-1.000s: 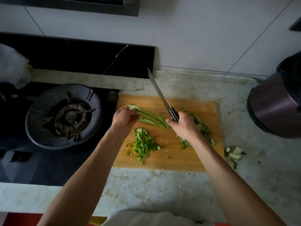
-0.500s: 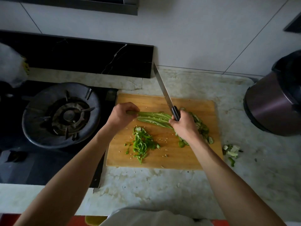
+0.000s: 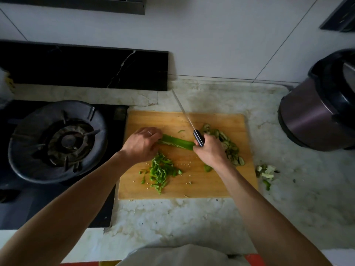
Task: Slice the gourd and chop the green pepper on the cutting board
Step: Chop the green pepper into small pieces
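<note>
Green pepper strip (image 3: 177, 144): one, uncut, lying flat on the cutting board (image 3: 221, 181), long axis running left to right across the board's middle. Pinned at its left end under the left hand (image 3: 143, 144), fingers curled down on it. Right end just touching the right hand (image 3: 210, 152), so strip spanned between the two grips, neither plainly nearer.

Knife (image 3: 187, 120): one, dark handle wrapped tight in the right grip, blade pointing to the far side and slightly left, crossing the board's far edge; not over the strip. Judged: blade to be swung across the strip's long axis at its right end for crosswise cuts.

Chopped pepper pile (image 3: 160, 171): one heap, near side of the strip, with scattered seeds (image 3: 187, 165) too many to count.

Gourd slices (image 3: 228, 145): one row, right part of the board, partly hidden behind the right hand; number not countable.

Trimmings (image 3: 267, 172): one small cluster on the marble desk (image 3: 288, 198), just right of the board.

Also present: one gas burner (image 3: 57, 141) at left, one cooker pot (image 3: 320, 104) at far right.
</note>
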